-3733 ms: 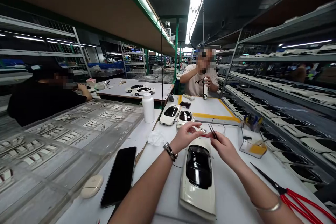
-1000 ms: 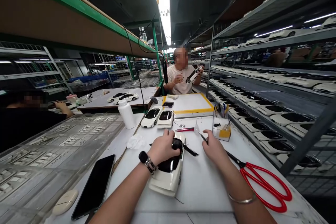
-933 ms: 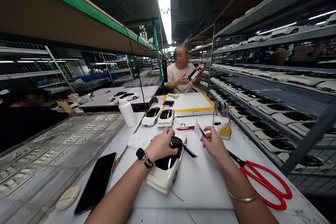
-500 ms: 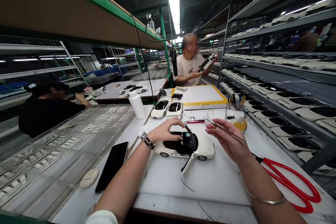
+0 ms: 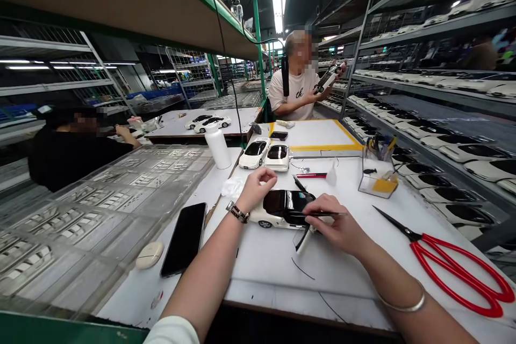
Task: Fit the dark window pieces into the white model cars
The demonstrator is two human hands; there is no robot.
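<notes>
A white model car [image 5: 278, 220] with a black roof lies on the white worktop, its near door [image 5: 305, 239] swung out toward me and the far door raised too. My left hand [image 5: 258, 188] is above the car's rear end, thumb and index finger curled together; whatever is between them, if anything, is too small to make out. Between the fingers of my right hand [image 5: 336, 226] is a pair of tweezers [image 5: 331, 214], held nearly level over the open near door and cabin side. That hand hides the car's front.
Red-handled scissors [image 5: 455, 269] lie at right, a clear pen holder [image 5: 374, 177] behind them. Left are a phone [image 5: 184, 239], a beige case [image 5: 149, 255] and parts trays [image 5: 100, 236]. A white bottle [image 5: 218, 145] and two model cars [image 5: 255, 153] stand behind. A co-worker [image 5: 296, 86] holds another car.
My right hand has moved left and down with the tweezers, from beside the car to its open door. My left hand has lifted off the roof toward the rear, its fingers drawing together.
</notes>
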